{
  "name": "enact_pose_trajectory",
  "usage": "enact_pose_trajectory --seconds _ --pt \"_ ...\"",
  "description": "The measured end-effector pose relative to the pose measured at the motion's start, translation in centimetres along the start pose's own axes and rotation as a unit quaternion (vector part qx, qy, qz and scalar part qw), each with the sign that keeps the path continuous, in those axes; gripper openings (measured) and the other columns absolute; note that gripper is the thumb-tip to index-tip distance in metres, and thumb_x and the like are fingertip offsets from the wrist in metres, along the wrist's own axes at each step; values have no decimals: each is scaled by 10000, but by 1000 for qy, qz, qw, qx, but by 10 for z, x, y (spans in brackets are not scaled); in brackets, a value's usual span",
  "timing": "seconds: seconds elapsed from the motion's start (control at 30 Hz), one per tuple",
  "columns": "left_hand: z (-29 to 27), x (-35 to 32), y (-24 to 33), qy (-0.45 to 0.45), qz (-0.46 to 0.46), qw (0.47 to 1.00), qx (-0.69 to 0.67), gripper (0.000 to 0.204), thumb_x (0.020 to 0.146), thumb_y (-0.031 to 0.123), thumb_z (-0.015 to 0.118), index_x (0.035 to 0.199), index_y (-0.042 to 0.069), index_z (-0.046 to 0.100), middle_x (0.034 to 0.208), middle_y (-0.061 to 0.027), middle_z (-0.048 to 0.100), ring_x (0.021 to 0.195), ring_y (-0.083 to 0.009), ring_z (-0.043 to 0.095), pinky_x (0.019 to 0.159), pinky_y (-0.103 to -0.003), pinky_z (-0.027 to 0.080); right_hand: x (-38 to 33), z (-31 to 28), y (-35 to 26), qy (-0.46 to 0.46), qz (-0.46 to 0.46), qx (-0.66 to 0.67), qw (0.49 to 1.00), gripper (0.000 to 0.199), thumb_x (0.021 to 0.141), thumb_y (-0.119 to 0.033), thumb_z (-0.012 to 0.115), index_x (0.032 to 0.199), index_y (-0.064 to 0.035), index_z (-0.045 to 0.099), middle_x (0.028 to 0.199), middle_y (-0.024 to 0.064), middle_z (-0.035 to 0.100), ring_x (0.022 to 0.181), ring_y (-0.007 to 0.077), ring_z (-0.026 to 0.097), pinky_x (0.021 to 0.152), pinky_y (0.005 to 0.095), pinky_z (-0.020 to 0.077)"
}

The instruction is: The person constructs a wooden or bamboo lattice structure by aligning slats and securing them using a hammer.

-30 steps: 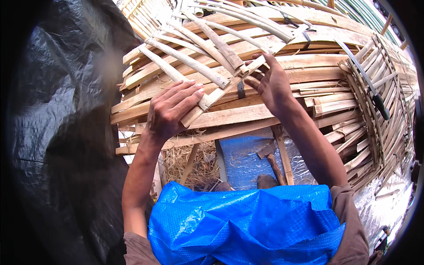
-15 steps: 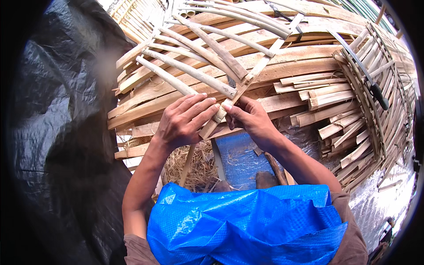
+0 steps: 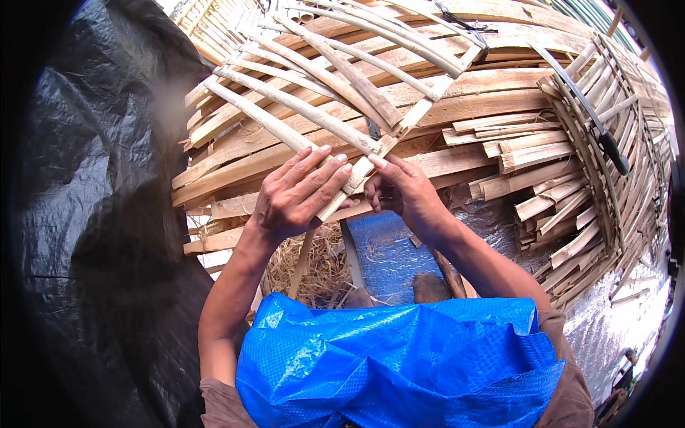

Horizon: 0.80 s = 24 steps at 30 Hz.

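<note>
A curved frame of pale bamboo slats [image 3: 335,93] fans up and away from me, its ribs joined to a long straight slat [image 3: 399,132]. My left hand [image 3: 296,192] lies over the lower end of that straight slat, fingers spread across it. My right hand [image 3: 399,189] pinches the same slat just beside the left, fingertips touching the wood. Both hands sit close together at the frame's lower edge, above a blue woven sheet [image 3: 399,364] that covers my lap.
A pile of split bamboo planks [image 3: 499,135] lies behind the frame. A woven bamboo panel [image 3: 614,143] with a dark-handled tool [image 3: 599,128] on it curves along the right. Black plastic sheeting [image 3: 93,214] hangs at left. Dry straw [image 3: 321,260] and a blue mat [image 3: 385,250] lie below.
My right hand came down from the frame's upper right corner to meet the left at the lower slat. The frame has swung upward and further away.
</note>
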<state>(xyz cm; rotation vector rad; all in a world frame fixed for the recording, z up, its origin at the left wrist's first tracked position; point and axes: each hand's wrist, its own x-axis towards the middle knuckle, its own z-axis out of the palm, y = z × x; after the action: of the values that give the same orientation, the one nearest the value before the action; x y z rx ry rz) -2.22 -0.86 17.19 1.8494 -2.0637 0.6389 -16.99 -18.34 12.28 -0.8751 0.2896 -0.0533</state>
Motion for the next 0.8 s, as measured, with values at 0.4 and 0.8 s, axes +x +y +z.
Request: enact_pose_trajectory --seconds 0.4,0.8 --pt "14 -39 14 -34 -34 998 -38 495 838 329 775 1205 9 684 1215 -156 699 1221 -386 628 1073 -535 484 4 -16 15 34 43 -53 997 377 1010 -450 613 1065 -77 630 819 20 664 684 69 610 657 232 503" --pt "20 -43 20 -36 -31 998 -41 529 777 345 828 1196 52 694 1228 -124 700 1213 -364 635 1063 -516 497 14 -7 33 66 -15 -45 997 375 979 -397 678 854 -43 676 724 -11 583 644 63 516 595 231 413"
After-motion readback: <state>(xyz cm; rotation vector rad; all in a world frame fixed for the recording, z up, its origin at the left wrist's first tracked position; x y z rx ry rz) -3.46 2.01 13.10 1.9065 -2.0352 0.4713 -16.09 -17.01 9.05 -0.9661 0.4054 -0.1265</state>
